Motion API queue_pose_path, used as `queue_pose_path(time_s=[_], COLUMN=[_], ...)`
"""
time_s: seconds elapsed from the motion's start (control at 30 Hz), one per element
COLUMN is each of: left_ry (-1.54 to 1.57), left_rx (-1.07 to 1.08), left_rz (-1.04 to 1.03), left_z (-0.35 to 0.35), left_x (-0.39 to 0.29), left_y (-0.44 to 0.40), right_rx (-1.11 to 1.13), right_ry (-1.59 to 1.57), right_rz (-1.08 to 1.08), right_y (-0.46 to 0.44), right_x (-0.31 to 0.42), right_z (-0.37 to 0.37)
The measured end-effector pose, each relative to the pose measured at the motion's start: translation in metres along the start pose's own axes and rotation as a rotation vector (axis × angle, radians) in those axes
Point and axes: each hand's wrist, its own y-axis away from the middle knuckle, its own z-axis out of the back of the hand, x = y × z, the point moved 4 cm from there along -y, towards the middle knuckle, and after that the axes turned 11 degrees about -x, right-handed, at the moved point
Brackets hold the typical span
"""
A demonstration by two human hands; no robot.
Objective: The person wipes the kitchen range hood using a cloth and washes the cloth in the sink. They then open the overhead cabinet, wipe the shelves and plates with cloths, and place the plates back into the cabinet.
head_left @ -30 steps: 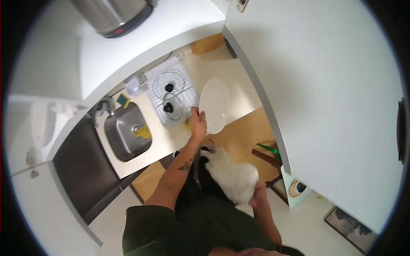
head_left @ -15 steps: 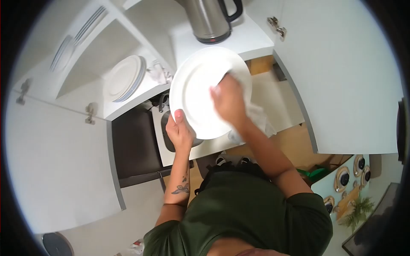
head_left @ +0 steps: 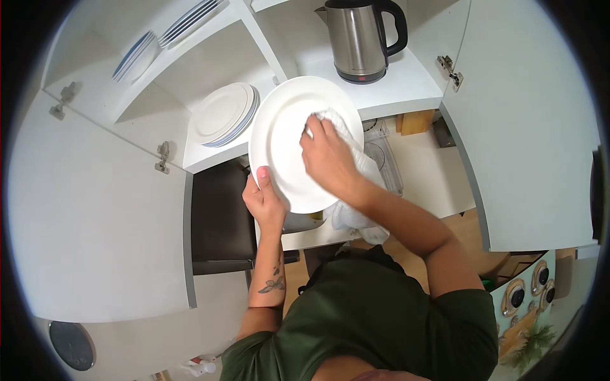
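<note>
A round white plate (head_left: 286,136) is held up in front of the open cupboard. My left hand (head_left: 265,200) grips its lower left rim, with the thumb on the face of the plate. My right hand (head_left: 327,152) presses a white cloth (head_left: 365,174) against the plate's surface right of the middle. Its fingers are bunched on the cloth, which hangs down past the plate's right edge.
Stacked plates (head_left: 222,114) lie on the lower cupboard shelf, and a steel kettle (head_left: 359,41) stands to their right. Cupboard doors (head_left: 527,127) are open on both sides. Below are the sink (head_left: 302,222), the counter (head_left: 432,171) and a dish rack (head_left: 389,159).
The plate has come up from over the counter to the cupboard's front. My right hand has brought the cloth onto its face. The view has shifted, showing more of the shelves.
</note>
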Motion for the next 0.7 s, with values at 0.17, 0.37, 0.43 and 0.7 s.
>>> queue_pose_path(time_s=[0.17,0.37,0.43,0.7], left_ry=[0.103,0.19,0.247,0.242], left_rx=[-0.021,-0.054,-0.08,-0.113], left_rz=[-0.06,0.002,0.007,-0.041], left_z=[-0.004,-0.003,0.005,0.014], left_x=[-0.004,-0.002,-0.006,-0.019], left_y=[-0.007,-0.014,-0.012,-0.021], right_rx=[-0.034,-0.019,-0.02,-0.028], right_ry=[0.021,0.065,-0.002,-0.233], right_rz=[0.023,-0.021,0.128,0.192], right_y=[-0.019,-0.035,-0.028,-0.025], right_x=[0.002,0.001,0.011,0.055], right_z=[-0.007,-0.001,0.002,0.007])
